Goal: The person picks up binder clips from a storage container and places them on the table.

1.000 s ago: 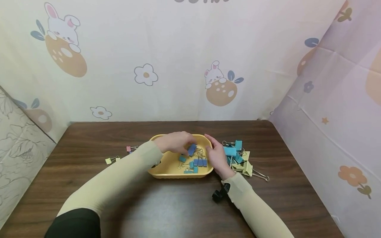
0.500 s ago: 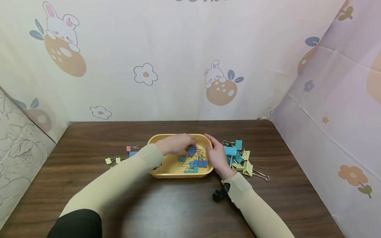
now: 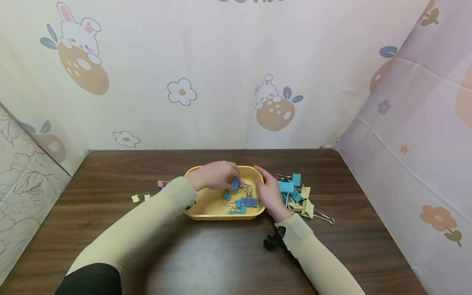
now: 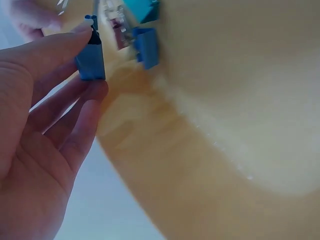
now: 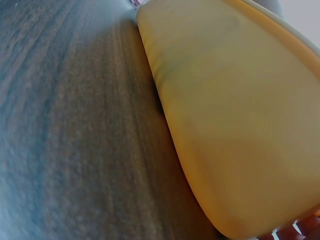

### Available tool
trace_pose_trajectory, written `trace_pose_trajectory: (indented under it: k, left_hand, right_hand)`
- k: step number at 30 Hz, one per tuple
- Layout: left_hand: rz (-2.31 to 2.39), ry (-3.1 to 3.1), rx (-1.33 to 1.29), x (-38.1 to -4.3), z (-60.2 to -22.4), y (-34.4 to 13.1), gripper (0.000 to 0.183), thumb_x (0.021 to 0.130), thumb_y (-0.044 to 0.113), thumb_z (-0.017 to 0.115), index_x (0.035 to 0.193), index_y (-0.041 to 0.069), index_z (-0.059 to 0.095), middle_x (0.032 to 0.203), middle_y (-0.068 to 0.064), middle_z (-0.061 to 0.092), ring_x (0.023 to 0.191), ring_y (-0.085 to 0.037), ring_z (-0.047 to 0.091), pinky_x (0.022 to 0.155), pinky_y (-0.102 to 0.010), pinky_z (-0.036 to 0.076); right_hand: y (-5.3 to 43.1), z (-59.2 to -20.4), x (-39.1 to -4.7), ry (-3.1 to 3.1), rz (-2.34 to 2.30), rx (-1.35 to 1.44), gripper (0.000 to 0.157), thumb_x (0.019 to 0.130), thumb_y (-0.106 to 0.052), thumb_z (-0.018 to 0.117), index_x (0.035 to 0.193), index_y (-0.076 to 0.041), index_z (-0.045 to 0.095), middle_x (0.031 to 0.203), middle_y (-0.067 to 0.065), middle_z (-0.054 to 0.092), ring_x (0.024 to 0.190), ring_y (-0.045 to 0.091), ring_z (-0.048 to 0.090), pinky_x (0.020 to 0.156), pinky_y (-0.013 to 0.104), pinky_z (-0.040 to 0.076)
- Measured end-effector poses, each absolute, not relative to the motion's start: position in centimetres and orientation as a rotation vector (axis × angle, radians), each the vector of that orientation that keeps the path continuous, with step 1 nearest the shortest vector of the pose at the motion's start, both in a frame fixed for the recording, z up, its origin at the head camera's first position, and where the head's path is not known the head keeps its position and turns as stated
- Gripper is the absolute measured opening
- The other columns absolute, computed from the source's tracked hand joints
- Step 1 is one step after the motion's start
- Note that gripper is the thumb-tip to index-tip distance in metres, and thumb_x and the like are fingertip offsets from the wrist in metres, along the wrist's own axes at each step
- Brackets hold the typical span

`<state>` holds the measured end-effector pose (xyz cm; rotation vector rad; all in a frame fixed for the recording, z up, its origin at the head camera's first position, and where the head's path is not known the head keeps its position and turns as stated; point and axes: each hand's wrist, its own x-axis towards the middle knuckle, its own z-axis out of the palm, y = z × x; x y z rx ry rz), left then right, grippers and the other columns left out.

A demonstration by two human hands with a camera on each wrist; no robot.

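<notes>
Left grip (image 3: 214,174) pinches blue clip (image 4: 92,64); only left-wrist view shows palm (image 4: 36,182).

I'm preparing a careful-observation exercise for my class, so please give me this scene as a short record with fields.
Left hand: pinches one blue clip over the yellow tray
Right hand: grips the tray's right end
In tray: other blue clips, small teal clips, a reddish clip
Left of tray: pale yellow clips, a pink clip
Right of tray: large teal clips, yellow-green clips
Surface: dark wooden table
</notes>
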<state>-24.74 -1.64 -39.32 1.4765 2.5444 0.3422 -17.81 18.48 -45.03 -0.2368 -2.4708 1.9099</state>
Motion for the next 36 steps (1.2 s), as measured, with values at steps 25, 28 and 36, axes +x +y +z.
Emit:
trace_pose_trajectory:
  k: [25,28,36]
  left_hand:
    - [0.559,2.736,1.367,-22.6,-34.7,-9.0,0.031,0.086,0.025,0.080,0.113,0.011,0.074,0.125,-0.002,0.063,0.114,-0.022,0.060,0.099,-0.039,0.047]
    - [0.628,2.768,1.335,-21.9,-35.0,-11.1,0.031,0.085,0.026,0.080,0.112,0.011,0.074,0.124,0.000,0.063,0.113,-0.021,0.061,0.098,-0.040,0.048]
    - [0.828,2.785,1.232,-19.5,-35.8,-16.1,0.033,0.083,0.021,0.082,0.113,0.009,0.073,0.123,-0.003,0.064,0.102,-0.019,0.064,0.082,-0.034,0.055]
  right_hand:
    - [18.5,-45.5,-17.9,-2.448,1.926,-0.270,0.047,0.102,-0.002,0.046,0.146,-0.018,0.050,0.146,0.006,0.049,0.129,0.023,0.050,0.108,0.042,0.039]
    - [18.4,-45.4,-17.9,-2.454,1.924,-0.269,0.047,0.102,-0.002,0.047,0.146,-0.019,0.050,0.146,0.005,0.049,0.128,0.023,0.050,0.108,0.042,0.039]
    - [18.4,-45.4,-17.8,-2.459,1.921,-0.266,0.047,0.103,-0.003,0.046,0.146,-0.018,0.050,0.145,0.006,0.050,0.126,0.024,0.052,0.107,0.042,0.040]
